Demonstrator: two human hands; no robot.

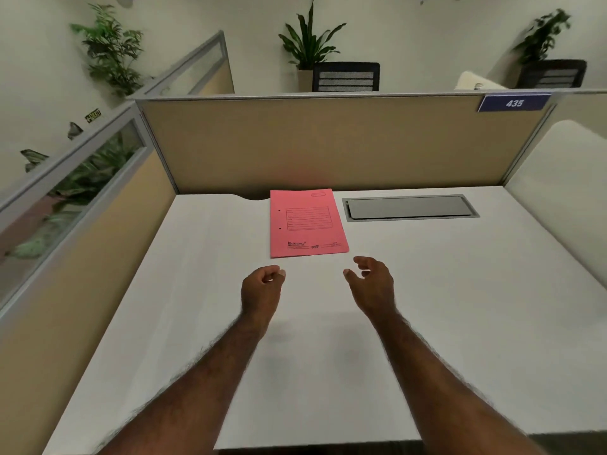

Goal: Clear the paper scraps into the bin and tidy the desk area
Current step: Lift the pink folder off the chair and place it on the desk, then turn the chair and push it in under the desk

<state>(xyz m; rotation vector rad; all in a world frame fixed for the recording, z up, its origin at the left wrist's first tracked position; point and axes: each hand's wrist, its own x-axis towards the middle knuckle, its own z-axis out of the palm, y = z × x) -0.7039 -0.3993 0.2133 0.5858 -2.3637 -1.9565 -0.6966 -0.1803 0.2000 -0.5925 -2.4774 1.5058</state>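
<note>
Both hands are out over the desk, just short of the pink folder. The left hand (262, 285) is curled loosely, fingers bent in toward the palm with nothing between them. The right hand (372, 284) is half open, thumb and fingers spread and slightly hooked, also holding nothing. Neither one touches the folder; each sits near one of its front corners, with a strip of bare top between.

The pink folder (307, 223) lies flat and closed, printed side up, its far edge close to the back partition (328, 142) and partly over a shallow cut-out in the desk's rear edge. Just beside it on the right is a grey cable hatch (409, 207) set flush in the surface, lid down.

The white desk (476, 307) is bare on both sides of the arms, and its near edge shows at the bottom of the view. I can see no paper scraps on it and no bin anywhere in view.

Tan partitions close in the back and the left side; the left partition (82, 251) carries a glass strip along its top. A blue plate reading 435 (514, 103) is fixed at the back panel's right corner. Past the panel stand two dark mesh chairs (346, 77) and several potted plants (308, 44) against a pale wall.
</note>
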